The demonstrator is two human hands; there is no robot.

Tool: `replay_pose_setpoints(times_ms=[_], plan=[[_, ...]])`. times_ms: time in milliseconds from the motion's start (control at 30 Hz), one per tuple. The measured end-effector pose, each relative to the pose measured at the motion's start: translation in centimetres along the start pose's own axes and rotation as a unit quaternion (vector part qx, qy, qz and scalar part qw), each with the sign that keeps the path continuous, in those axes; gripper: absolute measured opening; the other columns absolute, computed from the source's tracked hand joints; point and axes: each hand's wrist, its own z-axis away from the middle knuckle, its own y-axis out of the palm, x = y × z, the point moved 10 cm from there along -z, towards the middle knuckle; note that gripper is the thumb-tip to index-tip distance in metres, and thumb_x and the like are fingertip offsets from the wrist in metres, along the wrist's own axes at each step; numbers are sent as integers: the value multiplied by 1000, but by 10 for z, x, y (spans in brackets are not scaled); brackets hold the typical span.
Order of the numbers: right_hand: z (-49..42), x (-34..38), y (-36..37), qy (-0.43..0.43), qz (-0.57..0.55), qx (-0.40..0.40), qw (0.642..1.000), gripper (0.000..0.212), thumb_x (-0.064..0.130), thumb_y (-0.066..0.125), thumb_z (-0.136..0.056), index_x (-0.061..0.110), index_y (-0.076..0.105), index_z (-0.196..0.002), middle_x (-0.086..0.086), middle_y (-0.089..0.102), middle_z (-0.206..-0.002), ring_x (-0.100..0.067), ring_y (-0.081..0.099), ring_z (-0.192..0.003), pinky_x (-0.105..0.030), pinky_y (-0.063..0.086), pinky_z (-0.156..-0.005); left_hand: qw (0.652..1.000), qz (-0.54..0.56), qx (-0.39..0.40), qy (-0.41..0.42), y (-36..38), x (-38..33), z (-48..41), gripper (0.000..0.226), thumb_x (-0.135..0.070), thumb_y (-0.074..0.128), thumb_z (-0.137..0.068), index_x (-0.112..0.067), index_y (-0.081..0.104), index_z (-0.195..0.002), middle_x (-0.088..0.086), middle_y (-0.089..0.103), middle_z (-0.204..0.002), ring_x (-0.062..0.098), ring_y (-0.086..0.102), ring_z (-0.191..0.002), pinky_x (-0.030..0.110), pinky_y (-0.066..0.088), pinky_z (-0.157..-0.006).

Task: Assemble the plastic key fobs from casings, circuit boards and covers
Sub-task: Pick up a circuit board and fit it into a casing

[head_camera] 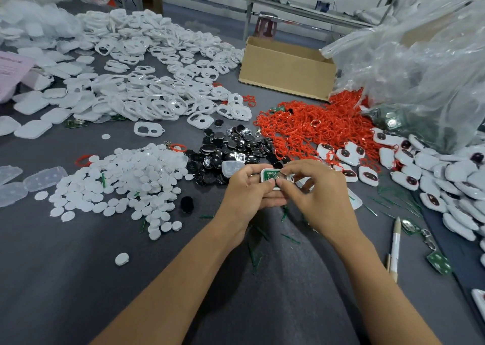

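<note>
The left hand (pixel 246 190) is gripping a white casing (pixel 263 172) in curled fingers, while the right hand (pixel 317 190) is pinching the green circuit board (pixel 270 174) lying inside it. White discs (pixel 126 177) and finished fobs (pixel 420 166) are flanking them, with bare bench (pixel 78 279) lying open nearer the person.

Bright, even overhead light, soft shadows on the grey worktop (pixel 78 279), glare on plastic bag (pixel 420 64), wide-angle edge bending.
</note>
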Motion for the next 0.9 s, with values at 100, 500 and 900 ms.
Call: replay_pose_setpoints(times_ms=[100, 500, 900], plan=[[-1, 0, 2, 5, 3, 4, 1000, 12, 11, 77, -76, 11, 73, -87, 5, 70, -94, -1, 56, -75, -9, 42, -69, 1000, -4, -1, 1, -1, 1, -1, 25, 7, 48, -95, 1, 54, -119, 12, 70, -94, 17, 70, -65, 29, 60, -64], [1, -3, 0, 35, -18, 0, 999, 13, 14, 77, -77, 15, 72, -89, 8, 69, -92, -5, 60, -77, -10, 43, -69, 1000, 2, -17, 2, 0, 0, 1, 26, 12, 43, -94, 6, 52, -118, 11, 69, -86, 14, 67, -56, 28, 60, -59], [-73, 71, 49, -1, -28, 81, 996, 13, 12, 68, -83, 17, 73, -95, 10, 66, -87, 12, 53, -68, -2, 39, -71, 997, -47, -45, 48, -5, -4, 1, 28, 16, 40, -89, 11, 52, -113, 19, 61, -87, 15, 61, -63, 27, 56, -59]])
